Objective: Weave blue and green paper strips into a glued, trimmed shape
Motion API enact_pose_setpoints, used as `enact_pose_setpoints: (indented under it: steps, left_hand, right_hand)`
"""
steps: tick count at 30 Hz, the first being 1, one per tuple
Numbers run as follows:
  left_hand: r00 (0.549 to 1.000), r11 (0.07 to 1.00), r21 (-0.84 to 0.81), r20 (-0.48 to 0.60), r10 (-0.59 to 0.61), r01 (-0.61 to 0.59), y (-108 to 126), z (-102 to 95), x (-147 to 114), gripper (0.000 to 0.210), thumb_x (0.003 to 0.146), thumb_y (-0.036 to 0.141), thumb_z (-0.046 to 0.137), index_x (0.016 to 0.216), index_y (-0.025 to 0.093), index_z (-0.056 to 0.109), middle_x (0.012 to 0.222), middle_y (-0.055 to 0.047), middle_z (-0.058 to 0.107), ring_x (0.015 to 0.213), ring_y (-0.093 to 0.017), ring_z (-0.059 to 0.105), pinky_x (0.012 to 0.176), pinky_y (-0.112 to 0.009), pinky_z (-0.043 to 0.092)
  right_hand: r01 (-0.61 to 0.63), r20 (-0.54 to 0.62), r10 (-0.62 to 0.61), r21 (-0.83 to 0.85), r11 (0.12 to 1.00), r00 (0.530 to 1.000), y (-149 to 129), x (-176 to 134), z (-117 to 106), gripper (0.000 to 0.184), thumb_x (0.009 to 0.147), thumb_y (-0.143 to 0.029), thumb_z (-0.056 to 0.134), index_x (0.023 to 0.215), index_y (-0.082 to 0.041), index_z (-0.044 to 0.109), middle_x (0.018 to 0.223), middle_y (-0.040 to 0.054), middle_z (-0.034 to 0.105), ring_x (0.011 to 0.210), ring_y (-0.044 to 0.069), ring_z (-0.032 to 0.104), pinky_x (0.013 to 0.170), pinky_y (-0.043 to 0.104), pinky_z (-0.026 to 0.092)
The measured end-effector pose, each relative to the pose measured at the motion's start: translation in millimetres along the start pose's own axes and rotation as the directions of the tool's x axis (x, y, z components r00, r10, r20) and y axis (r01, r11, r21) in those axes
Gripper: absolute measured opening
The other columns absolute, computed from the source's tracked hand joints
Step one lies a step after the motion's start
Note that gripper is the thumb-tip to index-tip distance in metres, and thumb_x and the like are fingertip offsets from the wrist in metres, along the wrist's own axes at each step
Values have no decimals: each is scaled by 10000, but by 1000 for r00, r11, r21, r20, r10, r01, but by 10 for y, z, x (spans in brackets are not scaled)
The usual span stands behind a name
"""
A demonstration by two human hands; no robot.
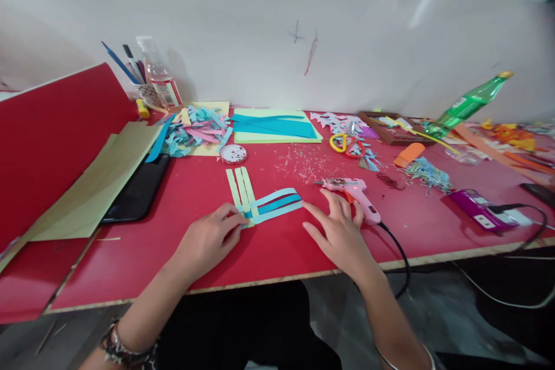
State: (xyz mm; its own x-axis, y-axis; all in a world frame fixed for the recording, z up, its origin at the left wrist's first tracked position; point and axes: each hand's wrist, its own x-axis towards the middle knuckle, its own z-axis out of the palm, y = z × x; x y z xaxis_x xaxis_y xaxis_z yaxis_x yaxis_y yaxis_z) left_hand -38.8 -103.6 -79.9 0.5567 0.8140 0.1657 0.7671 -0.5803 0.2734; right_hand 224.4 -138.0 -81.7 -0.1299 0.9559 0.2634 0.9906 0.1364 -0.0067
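Pale yellow paper strips (241, 185) and blue paper strips (277, 203) cross on the red table, woven over and under at their left ends. My left hand (212, 237) has its thumb and fingers closed on the left edge of this crossing. The blue strips run rightward, their far ends lying close together. My right hand (336, 228) is spread just right of those ends, fingers apart, with nothing in it. Behind its fingers lies a pink hot glue gun (358, 192), partly covered by the hand, its nozzle pointing left and its cord hanging over the table edge.
Paper scraps (195, 130), a round lid (233, 154) and stacked blue and green sheets (275, 127) lie farther back. Scissors (347, 144) rest behind the glue gun. At right are a green bottle (470, 105) and a purple power strip (481, 211); at left, a black tray (139, 196).
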Motion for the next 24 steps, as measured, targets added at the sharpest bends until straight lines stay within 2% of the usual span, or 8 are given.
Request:
enact_pose_setpoints:
  steps: [4,6,8,10,11,12,17,24]
  left_hand:
    - [1000,1000,1,0,-3,3,-3,3,-7,292,866,241,332,1003,237,589,1019,-40,556,736,-122,591,563,-190,437]
    - [1000,1000,4,5,-2,2,-9,2,-12,296,868,232,328,1006,242,590,1021,-38,556,741,-125,592,565,-192,440]
    - [1000,1000,13,13,12,-12,-17,-1,-17,305,871,222,324,1021,251,588,1029,-35,555,748,-128,593,575,-198,446]
    - [999,999,38,17,38,-38,-23,-4,-24,314,871,215,326,1044,262,584,1035,-37,556,760,-136,594,590,-210,455]
    - [999,997,60,16,52,-53,-24,-7,-29,317,869,210,330,1054,265,582,1034,-39,558,773,-143,594,603,-219,460]
    - [998,994,87,14,68,-69,-25,-11,-36,321,866,202,336,1063,268,580,1029,-42,561,785,-151,594,616,-230,465]
    - [991,974,187,7,131,-130,-56,-62,-109,344,866,187,330,1098,264,573,999,-58,577,827,-179,589,661,-275,482]
    - [988,976,160,-13,153,-149,-196,-123,-231,351,872,216,321,1090,252,592,1021,-60,595,903,-188,578,738,-285,483]
  right_hand:
    - [20,-55,-20,1,1000,998,42,-5,23,360,853,-397,399,1179,-298,515,1300,132,386,1166,327,387,910,613,227]
    - [43,-173,-37,30,999,984,58,-16,40,391,850,-363,419,1216,-236,471,1254,153,433,1131,307,430,915,576,258]
    - [67,-402,-43,44,997,915,76,-33,58,394,830,-314,474,1198,-173,459,1141,159,518,1049,270,499,905,504,311]
    - [96,-604,-60,28,995,795,91,-53,73,301,797,-243,543,1085,-161,508,980,125,589,914,222,562,863,427,365]
    - [121,-656,-77,23,992,751,95,-61,77,237,782,-203,566,1014,-166,530,905,102,606,845,198,577,827,390,393]
    - [153,-671,-93,31,988,736,96,-68,79,181,774,-166,576,951,-171,541,842,81,613,786,178,582,786,355,419]
    - [272,-590,-100,211,939,801,86,-87,83,112,783,-78,538,840,-171,561,752,50,633,715,135,602,689,252,487]
    - [268,-592,-9,352,897,806,33,-93,66,109,784,-96,542,826,-185,587,744,27,659,675,118,627,661,220,516]
